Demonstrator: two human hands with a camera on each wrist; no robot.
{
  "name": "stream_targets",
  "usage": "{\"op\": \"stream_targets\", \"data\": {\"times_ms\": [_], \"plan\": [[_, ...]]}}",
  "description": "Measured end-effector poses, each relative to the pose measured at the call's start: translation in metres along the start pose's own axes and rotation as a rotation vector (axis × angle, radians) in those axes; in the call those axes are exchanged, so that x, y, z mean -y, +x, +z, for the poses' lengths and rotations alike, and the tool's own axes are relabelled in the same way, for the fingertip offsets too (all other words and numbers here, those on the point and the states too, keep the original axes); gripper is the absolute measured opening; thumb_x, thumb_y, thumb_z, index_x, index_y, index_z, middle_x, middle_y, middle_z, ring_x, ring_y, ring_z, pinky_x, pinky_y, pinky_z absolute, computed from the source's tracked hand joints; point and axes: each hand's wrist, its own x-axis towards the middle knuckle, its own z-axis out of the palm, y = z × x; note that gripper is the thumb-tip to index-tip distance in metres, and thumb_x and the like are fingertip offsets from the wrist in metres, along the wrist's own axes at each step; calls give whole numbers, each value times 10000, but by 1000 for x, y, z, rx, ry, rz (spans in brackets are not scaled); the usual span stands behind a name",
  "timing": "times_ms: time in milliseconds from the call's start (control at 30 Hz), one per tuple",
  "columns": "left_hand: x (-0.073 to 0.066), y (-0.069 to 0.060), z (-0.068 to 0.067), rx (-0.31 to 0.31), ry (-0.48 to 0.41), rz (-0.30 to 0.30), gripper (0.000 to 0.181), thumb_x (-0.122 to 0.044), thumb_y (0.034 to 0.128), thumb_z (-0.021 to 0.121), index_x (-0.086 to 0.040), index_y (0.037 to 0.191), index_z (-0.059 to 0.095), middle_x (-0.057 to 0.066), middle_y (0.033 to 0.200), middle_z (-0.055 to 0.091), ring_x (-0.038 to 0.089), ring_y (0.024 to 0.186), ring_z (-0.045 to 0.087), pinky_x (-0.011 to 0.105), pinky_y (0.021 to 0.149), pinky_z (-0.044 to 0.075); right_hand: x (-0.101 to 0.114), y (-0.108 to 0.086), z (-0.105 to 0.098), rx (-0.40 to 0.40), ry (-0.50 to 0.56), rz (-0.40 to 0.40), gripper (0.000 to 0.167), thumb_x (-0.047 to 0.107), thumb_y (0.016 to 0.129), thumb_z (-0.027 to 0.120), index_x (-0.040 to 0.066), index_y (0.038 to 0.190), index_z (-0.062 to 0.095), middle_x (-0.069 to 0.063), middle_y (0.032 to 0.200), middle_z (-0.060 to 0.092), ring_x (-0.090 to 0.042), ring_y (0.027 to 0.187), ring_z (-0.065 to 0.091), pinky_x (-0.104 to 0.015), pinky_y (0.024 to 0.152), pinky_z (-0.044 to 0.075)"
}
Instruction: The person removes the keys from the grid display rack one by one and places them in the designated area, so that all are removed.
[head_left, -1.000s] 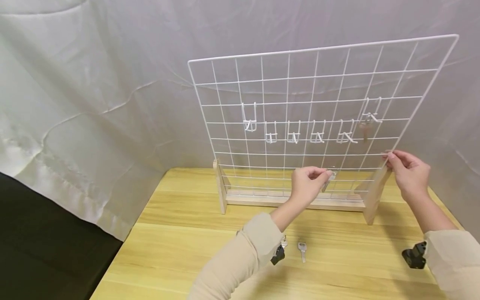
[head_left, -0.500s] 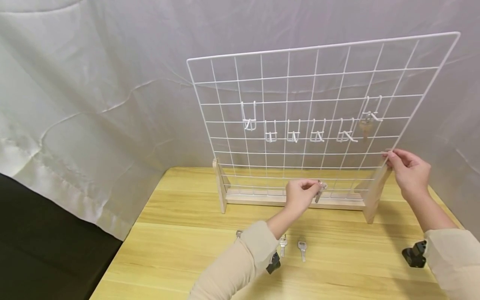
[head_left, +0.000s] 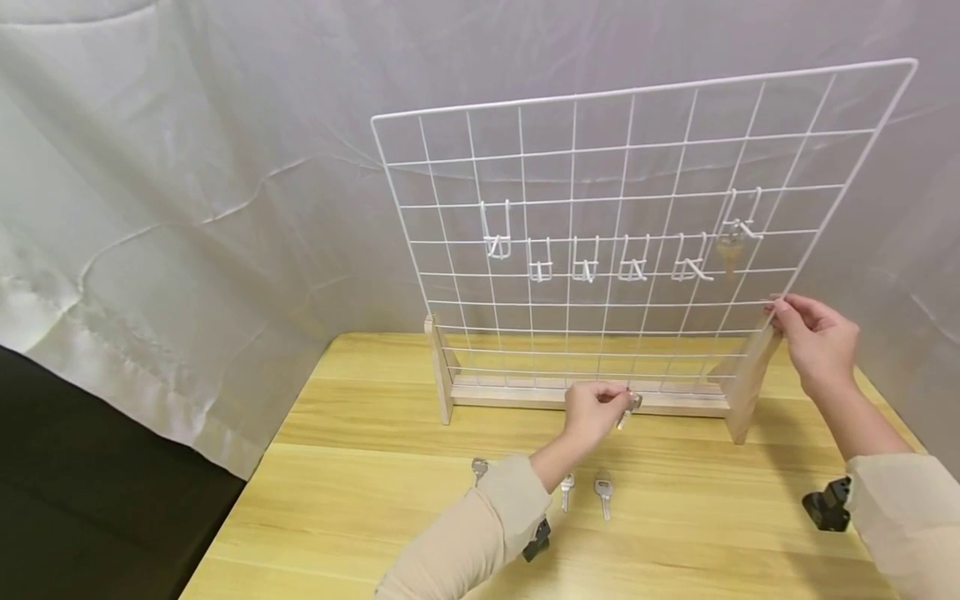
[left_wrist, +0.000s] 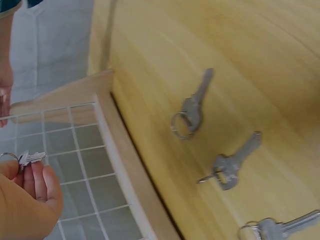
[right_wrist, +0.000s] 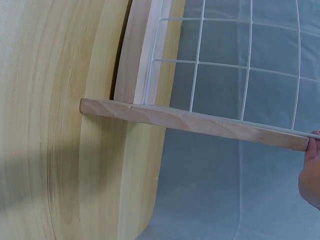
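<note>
My left hand [head_left: 591,414] pinches a silver key [head_left: 628,408] by its top, low in front of the wire grid. In the left wrist view the key [left_wrist: 32,158] has a metal ring and lies across the fingers. My right hand [head_left: 823,340] pinches the right edge of the white wire grid [head_left: 573,177], just above its wooden side leg [head_left: 753,383]. Several white hooks [head_left: 633,268] hang on the grid. From the upper right hook [head_left: 742,227] hangs another key [head_left: 729,250]; the other hooks hold nothing visible.
Three loose keys lie on the wooden table before the stand: a left key [head_left: 480,468], partly beside the left sleeve, a middle key [head_left: 567,493] and a right key [head_left: 603,498]. Grey cloth [head_left: 247,167] hangs behind and at the sides.
My left hand has come down and slightly left with the key, away from the grid's middle. The left and middle loose keys show more now. My right hand stays on the grid's edge.
</note>
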Motion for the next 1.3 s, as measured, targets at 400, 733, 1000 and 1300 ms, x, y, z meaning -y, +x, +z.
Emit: {"op": "stream_targets", "data": {"times_ms": [400, 733, 1000, 1300], "plan": [[26, -14, 8, 13, 43, -118, 59, -35, 793, 692, 11, 762, 711, 103, 785, 719, 50, 600, 624, 122, 545, 529, 2, 0, 2, -11, -28, 6, 267, -20, 883, 552, 180, 794, 705, 121, 712, 713, 35, 625, 645, -48, 586, 500], [39, -27, 13, 22, 36, -205, 52, -5, 795, 673, 23, 755, 690, 96, 729, 705, 60, 559, 607, 133, 499, 516, 2, 0, 2, -11, -27, 3, 232, -16, 878, 566, 157, 816, 708, 112, 712, 714, 31, 639, 652, -55, 601, 506], [48, -36, 23, 16, 29, -265, 41, 35, 782, 667, 36, 745, 686, 113, 703, 703, 150, 540, 651, 210, 509, 556, 2, 0, 2, -1, 1, -8, 246, -40, 879, 547, 139, 829, 709, 99, 732, 720, 18, 646, 657, -59, 601, 509], [60, -46, 33, 15, 8, -348, 73, 45, 785, 665, 28, 715, 665, 106, 617, 665, 204, 514, 652, 232, 488, 557, 0, -1, 1, -14, -9, -4, 248, -36, 878, 552, 145, 825, 713, 101, 719, 718, 20, 626, 646, -55, 585, 504]]}}
